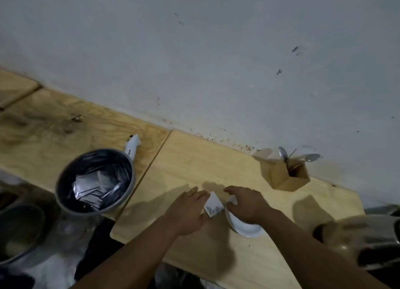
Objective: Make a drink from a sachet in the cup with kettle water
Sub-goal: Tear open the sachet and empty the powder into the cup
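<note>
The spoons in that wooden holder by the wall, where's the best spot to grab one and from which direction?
Take a spoon by its bowl end from above: the bowls stick up out of the wooden holder while the handles are buried inside. Lift straight up, since the holder's walls block a sideways pull.

The scene is dim and greyish, with soft shadows of both hands falling forward onto the wooden counter [194, 158] toward the wall [216, 50], so the light seems to come from behind and above the person. The whole frame is soft, and the blur is worst at the lower right, where a dark rounded object [363, 243] smears beyond recognition, and at the lower left edge. Wide-angle distortion tilts the counter's back edge steeply, while foil packets inside the grey bin [65, 180] catch faint glints.
</note>
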